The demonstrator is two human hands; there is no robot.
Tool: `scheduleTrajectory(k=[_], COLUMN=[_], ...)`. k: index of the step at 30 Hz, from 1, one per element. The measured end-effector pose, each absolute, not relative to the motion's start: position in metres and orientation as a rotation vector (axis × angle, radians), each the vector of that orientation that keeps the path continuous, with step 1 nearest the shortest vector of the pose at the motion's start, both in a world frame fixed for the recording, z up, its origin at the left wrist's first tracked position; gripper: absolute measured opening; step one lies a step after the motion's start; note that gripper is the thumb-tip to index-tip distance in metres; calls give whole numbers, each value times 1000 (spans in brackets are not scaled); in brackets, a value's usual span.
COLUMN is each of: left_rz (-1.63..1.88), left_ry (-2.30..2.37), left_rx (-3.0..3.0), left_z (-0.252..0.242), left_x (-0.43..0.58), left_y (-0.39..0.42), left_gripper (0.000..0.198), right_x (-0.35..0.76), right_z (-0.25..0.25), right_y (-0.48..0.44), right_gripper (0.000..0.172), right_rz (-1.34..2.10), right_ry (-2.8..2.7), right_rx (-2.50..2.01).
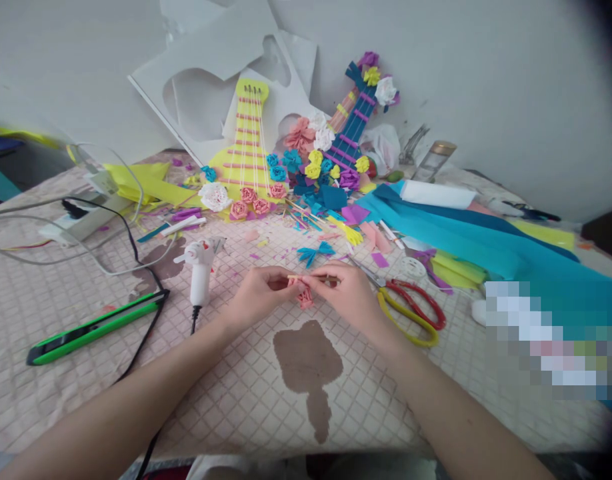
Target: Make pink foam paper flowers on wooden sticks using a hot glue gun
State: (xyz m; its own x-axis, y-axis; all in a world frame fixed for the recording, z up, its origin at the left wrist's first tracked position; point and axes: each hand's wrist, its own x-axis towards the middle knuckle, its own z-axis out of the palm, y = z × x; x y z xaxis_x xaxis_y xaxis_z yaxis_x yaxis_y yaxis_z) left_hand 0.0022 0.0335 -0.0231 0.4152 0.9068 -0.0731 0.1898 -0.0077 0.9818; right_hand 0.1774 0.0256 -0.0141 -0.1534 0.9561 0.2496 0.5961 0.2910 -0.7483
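Observation:
Between my two hands is a small pink crepe-paper flower (305, 295), its ruffled edge hanging down. My left hand (266, 288) pinches the flower's left side between thumb and fingers. From the right, my right hand (343, 290) closes on a thin brown stick (331, 279) that lies level along the flower's top edge. The fingertips hide part of the stick and the flower. Just beyond my hands lies a blue paper bow-like piece (316, 253). Scissors with red and yellow handles (409, 328) rest beside my right hand. A white hot glue gun (201, 273) stands left of my left hand.
A green utility knife (99, 328) and a black cable lie at left, near a white power strip (79, 217). Behind stand a yellow paper guitar (249, 147) and a blue one (355, 133) with paper flowers. Blue paper sheets (466, 230) spread at right; scraps litter the quilted cloth.

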Motion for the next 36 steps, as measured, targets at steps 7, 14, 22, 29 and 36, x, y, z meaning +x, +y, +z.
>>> scheduleTrajectory(k=[7,14,22,29,36], left_rz=[824,861,809,822,863], left_ry=[1039,1110,1095,1097,1060], left_rx=[1446,1531,1576,1779,1620], left_z=[-13,-15,-19,-24,-22], left_x=[7,6,6,3,2], left_y=[30,29,29,34,33], left_gripper=[16,12,15,16,19], right_x=[178,178,178,178,179], right_z=[-17,-18,-18,-14,-9], right_y=[26,24,26,25,26], right_gripper=[10,14,10,10,11], right_rz=[777,846,865,829,852], right_ry=[-1740,-1839,-1850,-1851,-1820], right_rx=[-1413,-1341,-1348,-1425,-1448])
